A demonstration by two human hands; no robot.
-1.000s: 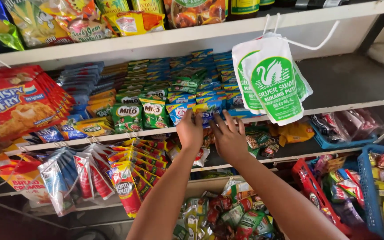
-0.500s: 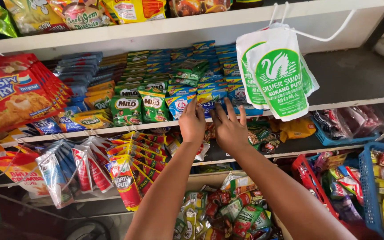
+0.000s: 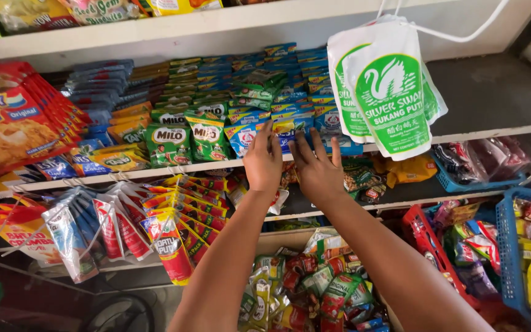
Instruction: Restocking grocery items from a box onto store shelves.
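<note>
Change: both my hands have crept slightly up toward the shelf edge since half a second ago, fingertips now on the blue sachets.
Left hand: my left hand (image 3: 263, 161) is flat, fingers spread and apart, clamped on nothing, tips touching the blue sachets (image 3: 264, 132).
Right hand: my right hand (image 3: 316, 169) is also open, fingers fanned, tips on the same sachet row, just beside the left.
Sachets: front of the middle shelf (image 3: 493, 130), right of the green drink packets (image 3: 188, 140).
Nearby: white vinegar pouches (image 3: 391, 92) hang to the right; red-and-yellow strips (image 3: 173, 233) hang below; a box of mixed packets (image 3: 314, 289) sits under my arms.
</note>
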